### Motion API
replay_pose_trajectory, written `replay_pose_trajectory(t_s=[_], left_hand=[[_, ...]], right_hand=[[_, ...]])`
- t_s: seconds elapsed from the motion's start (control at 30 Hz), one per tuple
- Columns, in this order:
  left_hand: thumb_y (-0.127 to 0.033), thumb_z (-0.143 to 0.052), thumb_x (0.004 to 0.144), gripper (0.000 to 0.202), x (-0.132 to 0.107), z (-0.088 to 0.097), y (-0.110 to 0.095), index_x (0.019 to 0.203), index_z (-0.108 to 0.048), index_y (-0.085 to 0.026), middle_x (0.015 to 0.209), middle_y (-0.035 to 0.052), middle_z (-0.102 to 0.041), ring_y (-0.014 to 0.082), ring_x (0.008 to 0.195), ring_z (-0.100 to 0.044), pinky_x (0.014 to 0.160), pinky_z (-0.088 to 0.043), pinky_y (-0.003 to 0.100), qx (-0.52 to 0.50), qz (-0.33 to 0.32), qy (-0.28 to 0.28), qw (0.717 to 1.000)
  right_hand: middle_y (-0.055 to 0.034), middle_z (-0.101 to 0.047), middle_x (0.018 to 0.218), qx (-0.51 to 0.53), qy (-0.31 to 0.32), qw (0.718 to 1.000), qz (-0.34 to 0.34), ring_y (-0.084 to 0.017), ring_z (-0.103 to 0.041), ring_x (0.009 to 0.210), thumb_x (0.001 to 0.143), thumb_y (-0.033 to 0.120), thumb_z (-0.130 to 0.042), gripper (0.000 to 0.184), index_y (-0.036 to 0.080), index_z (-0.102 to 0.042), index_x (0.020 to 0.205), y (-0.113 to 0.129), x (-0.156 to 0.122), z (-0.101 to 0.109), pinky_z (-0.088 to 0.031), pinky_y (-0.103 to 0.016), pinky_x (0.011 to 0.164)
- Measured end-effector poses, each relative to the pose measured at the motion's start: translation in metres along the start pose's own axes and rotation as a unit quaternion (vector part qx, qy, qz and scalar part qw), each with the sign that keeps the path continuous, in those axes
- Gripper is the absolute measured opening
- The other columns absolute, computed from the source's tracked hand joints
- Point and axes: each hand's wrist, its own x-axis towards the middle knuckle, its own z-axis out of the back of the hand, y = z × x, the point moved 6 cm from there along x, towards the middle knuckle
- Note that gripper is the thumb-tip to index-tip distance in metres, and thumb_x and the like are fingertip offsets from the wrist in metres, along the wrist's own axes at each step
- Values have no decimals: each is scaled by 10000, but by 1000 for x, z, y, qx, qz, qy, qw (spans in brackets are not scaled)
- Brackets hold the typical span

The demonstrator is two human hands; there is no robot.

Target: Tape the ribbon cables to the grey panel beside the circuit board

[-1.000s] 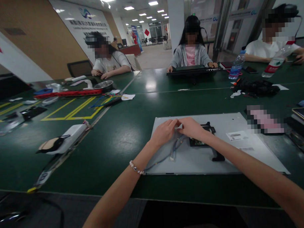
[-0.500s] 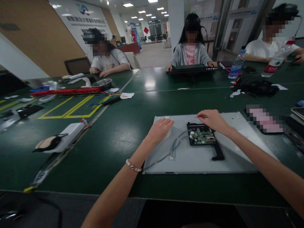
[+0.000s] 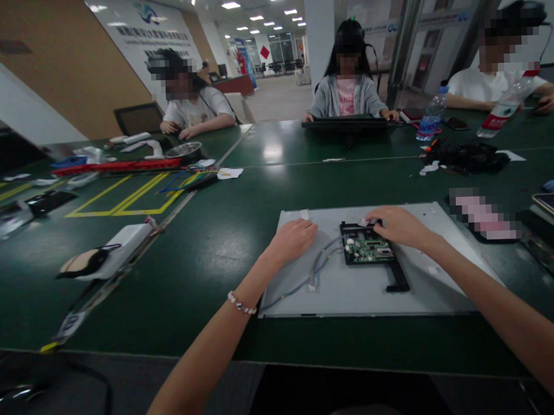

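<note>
A flat grey panel (image 3: 326,305) lies before me, bearing a black plastic frame (image 3: 401,279) with a green circuit board (image 3: 367,250). Grey-blue cables (image 3: 316,269) run from the board's left side across the panel. My right hand (image 3: 402,226) is over the frame's upper right part, its fingers pinching a small whitish piece of tape (image 3: 363,222). At the panel's upper left, my left hand (image 3: 295,238) is closed with its fingers curled; whatever they may hold is hidden. Just behind it, another whitish bit of tape (image 3: 304,214) sits at the panel's far edge.
To the right are a phone (image 3: 481,215), a black bundle (image 3: 466,158) and two bottles (image 3: 432,114). A white box-like object (image 3: 119,252) lies left, beyond it a red strip (image 3: 121,166) and loose wires. Three people sit across the green table (image 3: 214,234).
My right hand has moved slightly right and nearer, over the frame, and the whitish piece now shows at its fingertips. My left hand has stayed almost in place.
</note>
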Motion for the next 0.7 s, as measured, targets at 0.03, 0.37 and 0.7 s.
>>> replay_pose_trajectory(t_s=[0.03, 0.37, 0.7], left_hand=[[-246, -374, 990, 278, 1, 1, 0, 978, -630, -139, 915, 96, -652, 196, 890, -600, 811, -437, 314, -3, 2, -1, 1000], [-299, -361, 1000, 319, 0, 3, 1, 1011, -640, -144, 954, 95, -660, 194, 926, -604, 821, -440, 308, -25, 12, 13, 1000], [-251, -352, 995, 310, 0, 2, 3, 993, -640, -138, 943, 92, -660, 193, 915, -607, 808, -441, 303, -21, 11, 13, 1000]], right_hand=[[-84, -736, 1058, -8, -5, 1000, -7, -286, -673, 985, 838, 188, -515, 269, 203, -727, 1004, 1, 0, -1, -521, -437, 865], [-82, -745, 981, -44, -9, 999, -6, -244, -679, 916, 918, 227, -504, 240, 193, -742, 913, 12, 3, -6, -515, -368, 815], [-81, -712, 1108, -37, -42, 998, 27, -250, -655, 1005, 923, 217, -516, 250, 204, -746, 1020, -7, -7, 3, -525, -411, 865]])
